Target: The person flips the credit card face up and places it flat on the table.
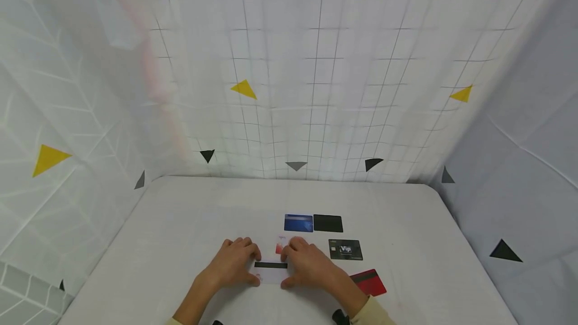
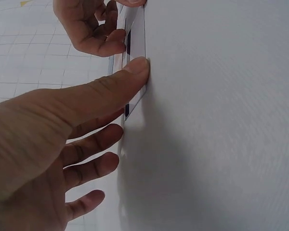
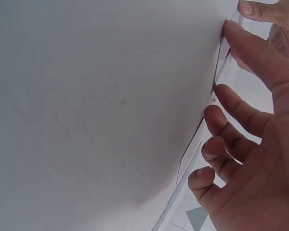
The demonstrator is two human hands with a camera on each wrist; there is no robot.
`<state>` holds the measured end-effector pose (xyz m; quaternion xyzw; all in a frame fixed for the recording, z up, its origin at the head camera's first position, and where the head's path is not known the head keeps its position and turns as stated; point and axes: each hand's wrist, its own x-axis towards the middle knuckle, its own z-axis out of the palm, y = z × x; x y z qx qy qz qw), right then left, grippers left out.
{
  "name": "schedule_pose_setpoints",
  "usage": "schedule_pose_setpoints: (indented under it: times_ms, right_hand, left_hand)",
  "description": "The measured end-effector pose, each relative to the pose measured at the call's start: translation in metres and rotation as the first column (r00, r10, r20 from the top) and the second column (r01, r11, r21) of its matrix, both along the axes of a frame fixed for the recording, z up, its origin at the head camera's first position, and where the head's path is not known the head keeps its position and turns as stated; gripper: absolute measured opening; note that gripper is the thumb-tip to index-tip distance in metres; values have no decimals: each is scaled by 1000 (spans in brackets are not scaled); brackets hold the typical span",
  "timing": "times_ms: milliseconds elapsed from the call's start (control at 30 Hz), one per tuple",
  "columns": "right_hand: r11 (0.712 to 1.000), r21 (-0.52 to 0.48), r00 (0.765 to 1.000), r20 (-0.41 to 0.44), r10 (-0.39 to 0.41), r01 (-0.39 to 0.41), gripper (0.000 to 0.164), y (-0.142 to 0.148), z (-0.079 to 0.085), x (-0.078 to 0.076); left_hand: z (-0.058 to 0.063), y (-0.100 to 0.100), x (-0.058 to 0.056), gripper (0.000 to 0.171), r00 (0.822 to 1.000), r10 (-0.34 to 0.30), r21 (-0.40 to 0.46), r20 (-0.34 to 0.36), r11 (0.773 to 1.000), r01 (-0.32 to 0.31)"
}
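A white card with a black magnetic stripe [image 1: 271, 275] lies close over the tabletop between both hands, its stripe along the far side. My left hand [image 1: 234, 263] grips its left end, thumb at the near edge and index finger at the far edge. The right hand [image 1: 311, 266] holds the opposite end the same way, its other fingers loosely bent in the right wrist view. Just beyond, partly covered by the right fingers, is a white-and-red card [image 1: 281, 243]. Near the right forearm sits a red card with a dark stripe [image 1: 371, 283], partly hidden by that arm.
Farther back, a blue card [image 1: 298, 223] and a black card [image 1: 328, 223] lie side by side. A dark "Vip" card [image 1: 345, 250] is right of the hands. White sheets [image 1: 289, 114] with triangles surround the white table [image 1: 203, 204] at the back and sides.
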<state>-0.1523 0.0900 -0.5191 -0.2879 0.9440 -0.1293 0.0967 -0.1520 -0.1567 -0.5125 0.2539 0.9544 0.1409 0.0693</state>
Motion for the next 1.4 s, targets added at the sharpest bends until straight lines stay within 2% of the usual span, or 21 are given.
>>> schedule_pose_setpoints:
  times_ms: [333,667,933,1200,1400]
  right_hand:
    - [999,24,999,-9,33,-32,52,-1,1,-2]
    - [1000,-7,999,48,11,-10,51,0,2,0]
    - [1000,-11,998,58,1,0,49,0,1,-1]
    - [1000,-12,999,49,10,-10,48,0,1,-1]
    - [1000,-4,999,49,16,-16,50,-1,2,-1]
  left_hand:
    - [-2,0,1,48,1000,-2,7,9,1000,2]
    - [-2,2,-1,49,1000,-8,-2,26,1000,8]
    - [-2,-1,-3,52,999,-7,1,53,1000,7]
    - [-1,-3,-1,54,998,-37,27,50,999,36]
    - [-1,-4,-2,57,997,-51,8,53,999,50]
